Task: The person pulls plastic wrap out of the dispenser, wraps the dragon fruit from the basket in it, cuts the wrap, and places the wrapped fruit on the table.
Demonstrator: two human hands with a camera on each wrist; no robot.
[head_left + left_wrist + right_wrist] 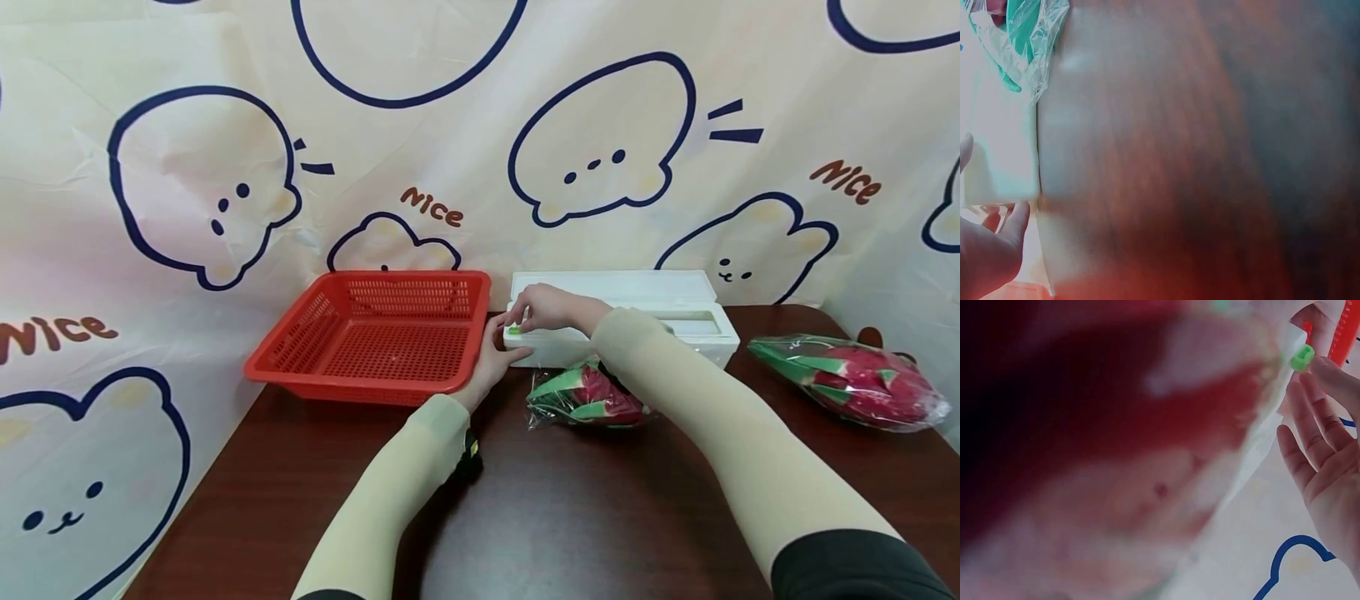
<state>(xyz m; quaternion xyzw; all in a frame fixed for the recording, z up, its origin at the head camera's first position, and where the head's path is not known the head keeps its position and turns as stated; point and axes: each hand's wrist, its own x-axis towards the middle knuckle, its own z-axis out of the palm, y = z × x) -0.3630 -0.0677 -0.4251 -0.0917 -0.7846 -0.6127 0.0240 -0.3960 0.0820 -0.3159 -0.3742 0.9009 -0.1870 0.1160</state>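
A long white box lies on the table with its lid raised against the back. My left hand holds the box's left end, thumb on the front face and fingers at the side. Over that same corner, my right hand bends down and pinches a small green piece. In the right wrist view its other fingers are spread behind. A plastic-wrapped dragon fruit, red with green tips, lies before the box, partly hidden by the right forearm. The box's inside is only partly visible.
A red slatted basket stands left of the box, close to my left hand. Another wrapped dragon fruit lies at the table's right, with a brown object behind it. A printed cloth hangs behind the dark wooden table.
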